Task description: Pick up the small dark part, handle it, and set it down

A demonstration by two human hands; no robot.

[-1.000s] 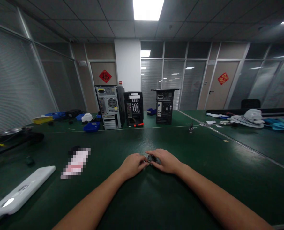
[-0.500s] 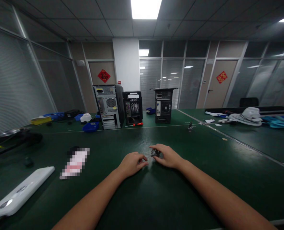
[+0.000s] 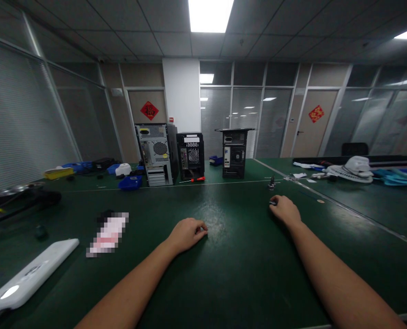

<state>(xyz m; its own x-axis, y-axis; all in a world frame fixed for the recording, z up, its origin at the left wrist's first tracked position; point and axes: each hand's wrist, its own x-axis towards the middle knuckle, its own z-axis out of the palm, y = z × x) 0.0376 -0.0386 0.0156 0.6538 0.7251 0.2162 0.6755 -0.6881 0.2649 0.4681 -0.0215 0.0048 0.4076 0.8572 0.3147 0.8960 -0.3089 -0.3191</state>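
Observation:
My right hand [image 3: 286, 211] is closed around a small metal part [image 3: 273, 203], mostly hidden by the fingers, over the right half of the green table. Just beyond it stands a little dark-and-silver metal piece [image 3: 271, 183]. My left hand [image 3: 186, 234] rests on the table near the middle, fingers curled in and the tips of thumb and index finger close together. Whether anything sits inside that pinch is too small or hidden to see.
Computer cases [image 3: 156, 155] stand at the back, with a red-handled screwdriver [image 3: 198, 179] in front. A blue bin [image 3: 130, 183] lies left of them. At near left is a white elongated device [image 3: 35, 274]; a white hat [image 3: 356, 169] sits at far right.
My right hand has moved right and away from my left hand, taking the small metal part along to beside the standing piece. My left hand has hardly moved.

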